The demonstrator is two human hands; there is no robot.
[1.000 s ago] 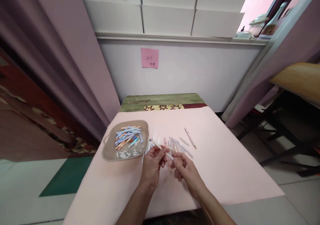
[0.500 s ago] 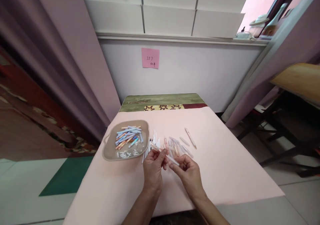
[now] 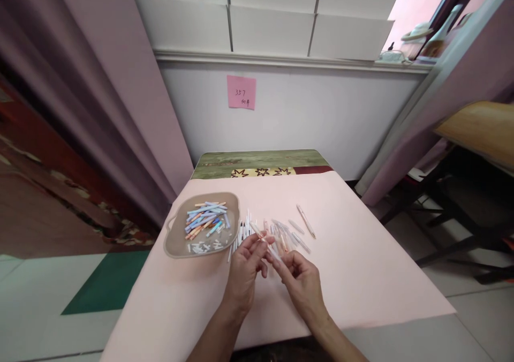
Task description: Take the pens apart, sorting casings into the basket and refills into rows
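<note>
Above the pink-covered table, my left hand (image 3: 243,271) pinches a slim pale pen (image 3: 274,253) near its upper part. My right hand (image 3: 303,287) has its thumb and fingers closed on the pen's lower end, so it slants between both hands. Just behind the hands lie thin white pen refills (image 3: 242,232), some with dark tips, and a loose pile of translucent pen barrels (image 3: 283,236). Farther right, a pinkish whole pen (image 3: 306,221) lies apart. My fingers hide part of the held pen and of the pile.
On the left of the table (image 3: 373,276) stands a beige tray (image 3: 172,239) with blue, orange and purple pen parts (image 3: 206,217) and small white pieces (image 3: 204,247). A pink note (image 3: 241,92) is on the wall behind. A dark chair (image 3: 461,206) stands to the right.
The pen's upper end has shifted right and slightly farther from me. My right hand's fingers have moved up along the pen and now cover more of its lower end.
</note>
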